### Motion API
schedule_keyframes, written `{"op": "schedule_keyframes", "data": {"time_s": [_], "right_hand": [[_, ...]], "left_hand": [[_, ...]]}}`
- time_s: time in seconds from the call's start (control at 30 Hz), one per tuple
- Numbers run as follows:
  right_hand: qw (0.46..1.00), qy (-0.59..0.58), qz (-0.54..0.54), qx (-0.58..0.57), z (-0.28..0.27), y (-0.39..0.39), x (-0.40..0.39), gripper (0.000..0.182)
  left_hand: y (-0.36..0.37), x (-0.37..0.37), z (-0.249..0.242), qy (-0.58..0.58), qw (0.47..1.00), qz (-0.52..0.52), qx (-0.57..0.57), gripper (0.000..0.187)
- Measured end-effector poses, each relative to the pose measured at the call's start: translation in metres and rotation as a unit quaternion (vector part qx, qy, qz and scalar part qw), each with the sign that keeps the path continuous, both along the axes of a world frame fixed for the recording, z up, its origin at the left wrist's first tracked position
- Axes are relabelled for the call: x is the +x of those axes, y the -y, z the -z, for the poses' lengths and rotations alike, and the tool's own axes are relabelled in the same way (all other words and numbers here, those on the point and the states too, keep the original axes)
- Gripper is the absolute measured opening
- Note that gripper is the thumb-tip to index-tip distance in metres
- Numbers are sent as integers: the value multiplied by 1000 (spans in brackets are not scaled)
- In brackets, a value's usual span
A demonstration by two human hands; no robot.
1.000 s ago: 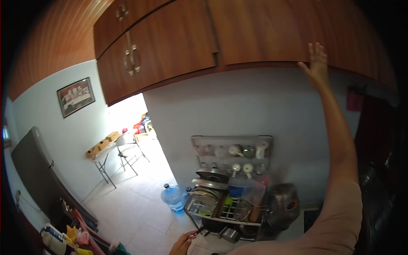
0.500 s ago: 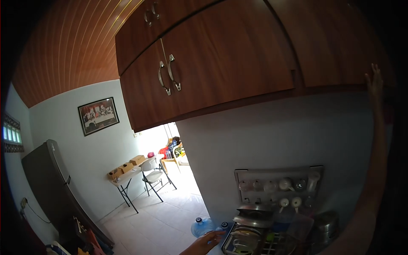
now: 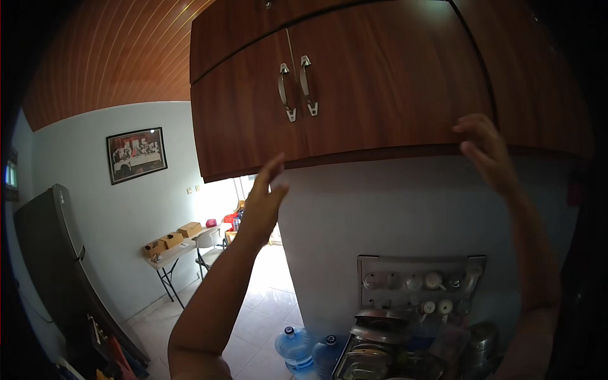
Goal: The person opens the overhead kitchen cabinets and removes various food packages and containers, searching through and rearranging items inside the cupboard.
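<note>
Left hand [image 3: 265, 199] is raised with fingers up and thumb standing apart, nothing in the grasp; in this view its tips overlap the lower edge of the cabinet [image 3: 392, 88], below the handles [image 3: 305, 82]. Right hand [image 3: 489, 155] is also bare, fingers loosely curled and spread from the thumb, before the low corner of the cabinet's right door. Contact with the wood cannot be told for either. Both arms reach upward, as the cabinet hangs high on the wall [image 3: 329, 221]; its doors are closed. The two handles sit side by side at the seam where the doors meet, presumably so that each door swings from its far side. Below, on the wall, a panel [image 3: 422, 258] carries cups in a row, probably hung to keep them off the working surface. Under it, a dish rack [image 3: 342, 356] bears plates and a metal lid [image 3: 380, 333], likely set there to drain; lower contents too dark to name. Two water bottles [image 3: 295, 349] [image 3: 328, 356] stand capped on the floor, perhaps because they are heavy. Farther off, boxes [image 3: 190, 229] line the folding table [image 3: 170, 257] beside a chair [image 3: 208, 239]; the fridge [image 3: 47, 247] stands at far left, tilted by the lens.
</note>
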State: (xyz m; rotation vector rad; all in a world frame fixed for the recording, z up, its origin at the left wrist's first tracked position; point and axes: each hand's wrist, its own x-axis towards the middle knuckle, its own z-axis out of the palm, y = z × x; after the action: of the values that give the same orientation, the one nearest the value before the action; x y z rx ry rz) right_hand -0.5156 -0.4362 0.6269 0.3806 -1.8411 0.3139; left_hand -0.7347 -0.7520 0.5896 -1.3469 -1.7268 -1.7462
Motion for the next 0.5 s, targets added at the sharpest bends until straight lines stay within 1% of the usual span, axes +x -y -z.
{"op": "schedule_keyframes", "data": {"time_s": [0.07, 0.13, 0.2, 0.23, 0.3, 0.33, 0.37, 0.4, 0.47, 0.5], "right_hand": [[989, 119, -76, -43, -2, 43, -40, 27], [986, 127, -97, -50, -20, 88, -78, 36], [990, 103, -45, -90, -44, 123, -115, 42], [988, 101, -51, -101, -57, 140, -130, 44], [987, 100, -51, -116, -82, 151, -159, 47], [982, 117, -89, -115, -94, 150, -175, 49], [976, 132, -128, -114, -102, 147, -188, 52], [977, 131, -123, -116, -104, 154, -193, 52], [957, 139, -132, -216, -109, 169, -197, 56], [943, 142, -137, -266, -110, 172, -198, 57]], "left_hand": [[-16, -30, -55, -97, 991, 29, 88, 48], [-34, -36, -102, -48, 992, 7, 119, 53], [-53, -59, -136, 5, 987, 40, 158, 53], [-55, -62, -148, 3, 986, 51, 161, 53], [-57, -69, -160, 21, 991, 108, 78, 39], [-56, -72, -159, 31, 990, 132, 34, 33], [-54, -76, -159, 32, 989, 138, 31, 33], [-51, -77, -159, 23, 988, 146, 36, 31], [-44, -74, -158, 9, 985, 163, 49, 28], [-32, -64, -161, 13, 989, 145, 32, 24]]}}
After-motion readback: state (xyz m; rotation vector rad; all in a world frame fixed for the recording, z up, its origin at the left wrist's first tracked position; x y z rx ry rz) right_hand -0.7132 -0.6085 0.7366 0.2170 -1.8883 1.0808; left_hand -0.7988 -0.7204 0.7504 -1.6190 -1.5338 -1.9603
